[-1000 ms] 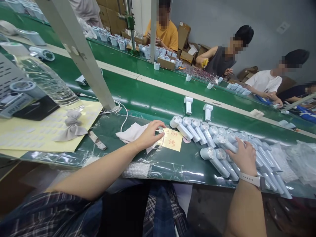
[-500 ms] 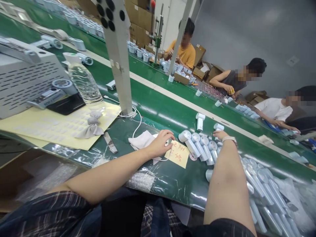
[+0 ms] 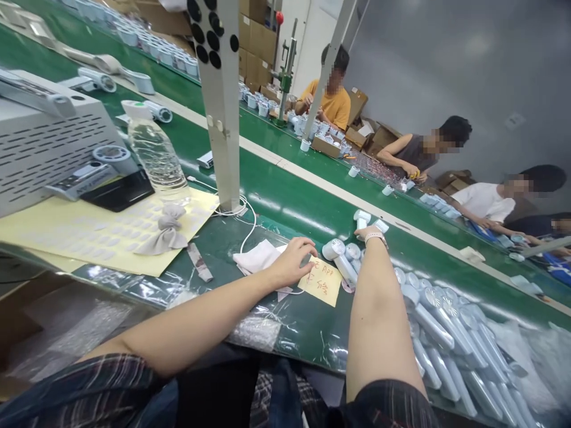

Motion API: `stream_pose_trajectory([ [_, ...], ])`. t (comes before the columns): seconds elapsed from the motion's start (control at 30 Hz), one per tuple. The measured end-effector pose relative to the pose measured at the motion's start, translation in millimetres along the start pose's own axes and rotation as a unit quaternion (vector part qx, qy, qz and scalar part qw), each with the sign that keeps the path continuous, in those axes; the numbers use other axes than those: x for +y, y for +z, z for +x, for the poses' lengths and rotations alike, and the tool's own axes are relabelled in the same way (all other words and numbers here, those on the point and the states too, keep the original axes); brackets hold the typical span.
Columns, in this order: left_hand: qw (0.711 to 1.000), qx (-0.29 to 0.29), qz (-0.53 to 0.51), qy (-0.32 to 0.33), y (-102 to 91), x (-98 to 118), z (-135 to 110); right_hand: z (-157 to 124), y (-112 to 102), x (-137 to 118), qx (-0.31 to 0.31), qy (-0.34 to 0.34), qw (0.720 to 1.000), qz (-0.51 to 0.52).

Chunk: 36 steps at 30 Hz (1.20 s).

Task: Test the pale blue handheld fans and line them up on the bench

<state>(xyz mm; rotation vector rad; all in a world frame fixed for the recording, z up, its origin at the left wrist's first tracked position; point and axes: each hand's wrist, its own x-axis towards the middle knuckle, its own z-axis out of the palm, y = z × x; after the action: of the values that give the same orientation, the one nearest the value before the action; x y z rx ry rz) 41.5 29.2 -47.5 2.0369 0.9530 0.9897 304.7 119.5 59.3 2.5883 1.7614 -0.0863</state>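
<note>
My left hand (image 3: 292, 261) rests curled on the green bench between a white cloth (image 3: 255, 257) and a yellow handwritten note (image 3: 322, 280); what its fingertips pinch is hidden. My right arm stretches far forward, a watch on the wrist. My right hand (image 3: 366, 230) lies between two small pale-blue fans, one (image 3: 360, 217) to its left and the other (image 3: 380, 225) to its right, on the conveyor belt (image 3: 303, 202). Its fingers are foreshortened and mostly hidden. A pile of several pale-blue handheld fans (image 3: 439, 321) lies right of that arm.
A slanted white post (image 3: 220, 101) stands ahead, with a white cable at its foot. To the left are a water bottle (image 3: 156, 154), a grey machine (image 3: 40, 142), a black phone (image 3: 118, 191), and a yellow sheet (image 3: 89, 232) with a grey rag (image 3: 167, 229). Other people work across the belt.
My right hand left the fan pile and reached forward and left to the two fans on the belt. My left hand stayed by the note. The camera turned left.
</note>
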Motion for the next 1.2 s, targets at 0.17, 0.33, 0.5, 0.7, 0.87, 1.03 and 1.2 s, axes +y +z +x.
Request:
stream_pose_trajectory([
  [0.17, 0.983, 0.008, -0.17, -0.074, -4.2, 3.2, 2.2, -38.4, -26.4, -22.8, 0.0, -0.054, 0.998, 0.017],
  [0.33, 0.818, 0.033, -0.558, -0.134, -16.5, 12.8, 4.6, -138.1, 7.4, -64.4, 0.08, -0.206, 0.972, 0.077],
  [0.5, 0.724, 0.063, -0.664, -0.178, -27.3, 9.7, 8.0, -207.4, 52.7, -71.7, 0.136, -0.312, 0.906, 0.252],
  [0.7, 0.732, 0.051, -0.65, -0.199, -38.6, 1.6, 9.5, -182.3, 70.2, -60.8, 0.021, -0.123, 0.937, 0.326],
  [0.87, 0.767, 0.085, -0.623, -0.126, -46.8, 2.0, 9.8, -179.8, 92.9, -75.8, -0.019, -0.105, 0.934, 0.34],
  [1.03, 0.768, 0.079, -0.627, -0.106, -49.0, 4.3, 10.5, -196.9, 95.2, -79.5, -0.143, -0.185, 0.848, 0.475],
  [1.2, 0.759, 0.067, -0.635, -0.127, -49.8, 6.1, 11.0, -202.6, 90.5, -81.4, -0.224, -0.204, 0.749, 0.589],
])
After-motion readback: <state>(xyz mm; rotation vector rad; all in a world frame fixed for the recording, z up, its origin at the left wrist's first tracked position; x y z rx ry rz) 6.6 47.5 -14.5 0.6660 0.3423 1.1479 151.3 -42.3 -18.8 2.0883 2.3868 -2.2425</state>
